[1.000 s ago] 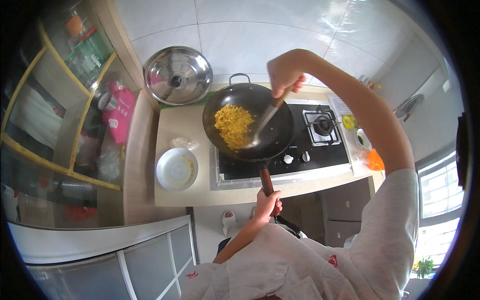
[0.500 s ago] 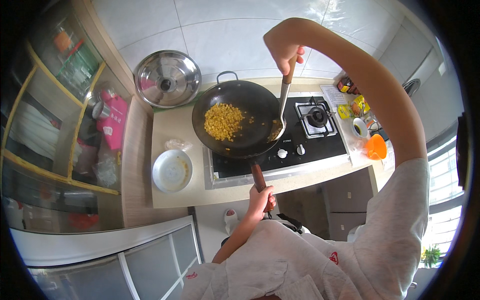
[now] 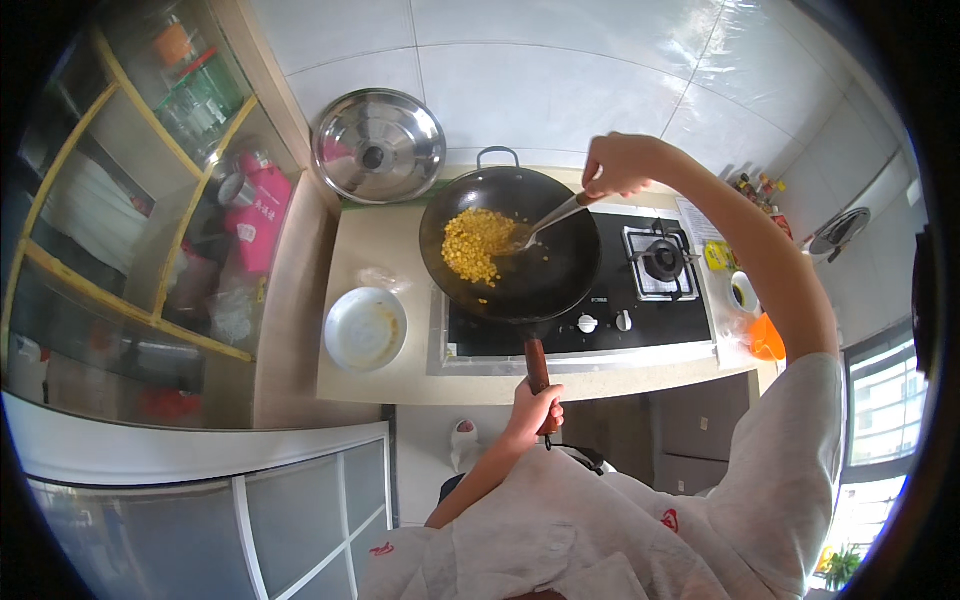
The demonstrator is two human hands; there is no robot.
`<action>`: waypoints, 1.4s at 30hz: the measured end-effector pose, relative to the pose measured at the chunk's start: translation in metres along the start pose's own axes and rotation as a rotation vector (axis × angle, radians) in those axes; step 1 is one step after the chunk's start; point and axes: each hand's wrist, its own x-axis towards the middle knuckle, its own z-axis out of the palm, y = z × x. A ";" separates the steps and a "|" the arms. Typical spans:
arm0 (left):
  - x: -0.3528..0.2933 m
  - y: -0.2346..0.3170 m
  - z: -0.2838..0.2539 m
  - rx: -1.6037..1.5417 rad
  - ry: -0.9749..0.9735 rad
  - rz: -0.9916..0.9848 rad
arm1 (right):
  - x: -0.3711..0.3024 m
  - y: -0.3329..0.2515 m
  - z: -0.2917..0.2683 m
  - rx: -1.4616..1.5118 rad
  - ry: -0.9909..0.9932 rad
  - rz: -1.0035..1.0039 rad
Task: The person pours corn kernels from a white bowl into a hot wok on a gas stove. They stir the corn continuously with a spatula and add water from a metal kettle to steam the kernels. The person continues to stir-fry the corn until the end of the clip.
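Observation:
A black wok [image 3: 545,285] stands on the left side of the gas stove, with a heap of yellow corn kernels [image 3: 472,240] in its left half. My left hand [image 3: 535,410] is wrapped round the wok's wooden handle [image 3: 538,365] at the near side. Above the wok's right rim, my right hand [image 3: 620,165] grips the end of a spatula [image 3: 560,213] with a metal shaft. The spatula slants down to the left, and its head is in among the kernels, partly hidden by them.
A steel lid [image 3: 380,145] leans on the wall at the back left. Left of the stove [image 3: 650,325] sits a white bowl [image 3: 366,330]. The free burner [image 3: 663,260] is to the right, with an orange cup [image 3: 766,340] and condiments beyond. A glass-front cabinet [image 3: 130,220] stands at far left.
The spatula has swung from upright at the wok's right side to a leftward slant, its head now in the corn. My right hand has come lower. My left hand keeps its hold.

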 end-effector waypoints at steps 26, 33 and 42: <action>0.000 0.000 -0.001 0.009 -0.001 0.000 | 0.011 -0.117 -0.027 0.270 -0.463 0.108; 0.001 0.004 0.001 0.024 -0.040 -0.001 | 0.030 -0.035 -0.004 0.901 -0.599 0.330; 0.000 0.003 0.004 0.001 0.016 -0.037 | -0.067 0.087 0.080 1.247 -0.386 0.270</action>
